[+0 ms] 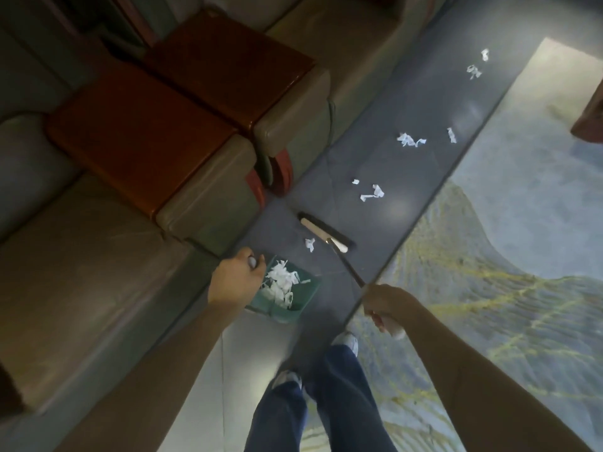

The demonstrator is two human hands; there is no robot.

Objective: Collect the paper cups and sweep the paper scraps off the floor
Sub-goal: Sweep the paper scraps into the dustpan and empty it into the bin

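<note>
My left hand grips the handle of a green dustpan that rests on the dark floor strip and holds a heap of white paper scraps. My right hand is shut on the long handle of a broom, whose head sits on the floor just beyond the pan. One scrap lies between the broom head and the dustpan. More scraps trail away along the strip, with further clusters and a far cluster up the strip. No paper cups are in view.
Beige sofas with red-brown wooden armrest tops line the left side of the strip. A marbled floor panel lies to the right. My feet in white shoes stand just behind the dustpan. A dark wooden piece shows at the right edge.
</note>
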